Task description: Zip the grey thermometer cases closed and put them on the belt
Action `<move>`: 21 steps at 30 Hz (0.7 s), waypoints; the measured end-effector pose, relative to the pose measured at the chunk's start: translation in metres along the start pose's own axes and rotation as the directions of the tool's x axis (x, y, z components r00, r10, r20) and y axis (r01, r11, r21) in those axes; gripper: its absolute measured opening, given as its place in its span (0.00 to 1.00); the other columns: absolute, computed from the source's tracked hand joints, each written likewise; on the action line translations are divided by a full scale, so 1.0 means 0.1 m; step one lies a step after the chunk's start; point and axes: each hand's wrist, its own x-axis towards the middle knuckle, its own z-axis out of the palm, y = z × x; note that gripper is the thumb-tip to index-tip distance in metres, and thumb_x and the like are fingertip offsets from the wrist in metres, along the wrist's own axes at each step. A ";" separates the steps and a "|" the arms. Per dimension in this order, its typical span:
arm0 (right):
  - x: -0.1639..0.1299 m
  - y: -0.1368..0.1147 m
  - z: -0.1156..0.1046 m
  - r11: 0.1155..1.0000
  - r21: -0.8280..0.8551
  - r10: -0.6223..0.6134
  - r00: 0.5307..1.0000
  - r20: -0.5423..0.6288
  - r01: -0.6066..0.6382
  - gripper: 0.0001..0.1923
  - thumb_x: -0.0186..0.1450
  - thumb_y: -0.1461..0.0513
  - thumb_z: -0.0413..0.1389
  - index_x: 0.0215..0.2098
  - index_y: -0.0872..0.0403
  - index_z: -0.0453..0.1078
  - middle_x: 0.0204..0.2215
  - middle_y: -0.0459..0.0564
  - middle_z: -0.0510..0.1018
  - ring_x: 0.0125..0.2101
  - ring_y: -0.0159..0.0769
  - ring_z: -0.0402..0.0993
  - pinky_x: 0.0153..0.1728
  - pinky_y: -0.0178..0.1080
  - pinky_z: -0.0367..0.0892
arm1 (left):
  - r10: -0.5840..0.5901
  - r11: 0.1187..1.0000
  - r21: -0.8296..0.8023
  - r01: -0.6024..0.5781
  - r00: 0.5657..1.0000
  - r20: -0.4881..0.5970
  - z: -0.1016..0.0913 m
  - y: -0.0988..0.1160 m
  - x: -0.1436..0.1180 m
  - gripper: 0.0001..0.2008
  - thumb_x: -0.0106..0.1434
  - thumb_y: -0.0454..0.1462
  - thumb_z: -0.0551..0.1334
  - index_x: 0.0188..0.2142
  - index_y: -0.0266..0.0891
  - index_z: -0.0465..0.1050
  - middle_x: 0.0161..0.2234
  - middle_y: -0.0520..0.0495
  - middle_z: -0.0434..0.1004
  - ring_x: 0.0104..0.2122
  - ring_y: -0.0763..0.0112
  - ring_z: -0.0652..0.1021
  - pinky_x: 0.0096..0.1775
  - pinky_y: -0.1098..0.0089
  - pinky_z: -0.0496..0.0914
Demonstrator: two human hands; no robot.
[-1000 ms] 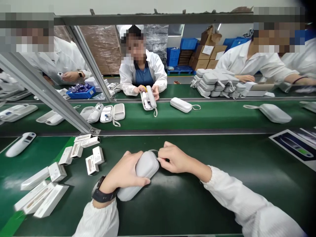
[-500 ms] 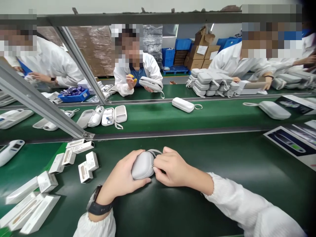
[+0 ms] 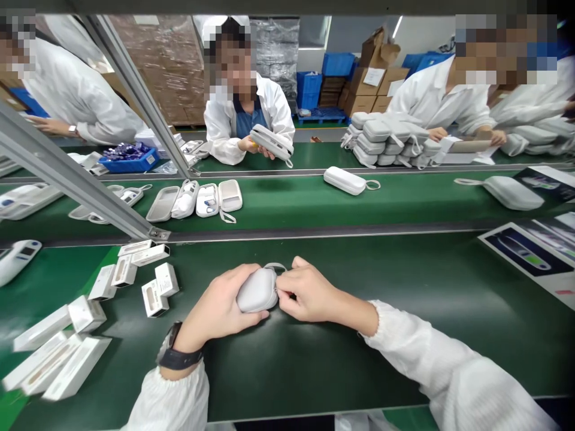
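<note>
Case (image 3: 257, 291) between both hands on bench, small boxes (image 3: 155, 287) to its left.

A factory packing line. Long green conveyor belts (image 3: 404, 206) run between facing rows of workers in white coats (image 3: 265, 114). Grey cases (image 3: 386, 140) sit stacked in piles, small white boxes (image 3: 148, 275) lie scattered, and cardboard cartons (image 3: 372, 81) and blue crates (image 3: 336, 63) stand behind.

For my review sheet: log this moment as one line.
left hand: grips grey case | right hand: pinches at case's end by strap loop | surface: green belt | nearby: white boxes
</note>
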 end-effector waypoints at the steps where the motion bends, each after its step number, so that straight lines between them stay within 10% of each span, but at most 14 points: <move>1: 0.00 0.00 0.01 1.000 0.004 0.003 1.000 -0.006 -0.003 0.10 0.58 0.66 0.49 0.21 0.53 0.54 0.17 0.37 0.57 0.20 0.28 0.45 0.34 0.38 0.49 | -0.003 1.000 -0.001 0.003 1.000 0.000 0.00 0.00 0.00 0.33 0.51 0.44 0.71 0.56 0.45 0.64 0.52 0.43 0.75 0.47 0.54 0.77 0.48 0.59 0.71; 16: -0.01 -0.10 0.05 0.991 0.041 0.128 0.991 -0.042 -0.126 0.11 0.61 0.67 0.49 0.23 0.52 0.53 0.18 0.38 0.60 0.20 0.27 0.47 0.35 0.37 0.50 | -0.017 1.000 0.013 0.017 1.000 0.003 -0.05 -0.01 -0.01 0.36 0.53 0.46 0.70 0.59 0.44 0.63 0.55 0.42 0.73 0.51 0.53 0.76 0.51 0.59 0.70; 21: 0.03 -0.20 0.04 0.973 0.161 0.189 0.972 -0.142 -0.165 0.14 0.63 0.67 0.49 0.23 0.52 0.49 0.17 0.37 0.55 0.19 0.27 0.50 0.34 0.37 0.53 | 0.074 0.973 0.228 -0.036 0.984 -0.160 0.07 0.11 -0.03 0.43 0.56 0.43 0.68 0.68 0.40 0.54 0.58 0.35 0.67 0.55 0.48 0.72 0.54 0.52 0.69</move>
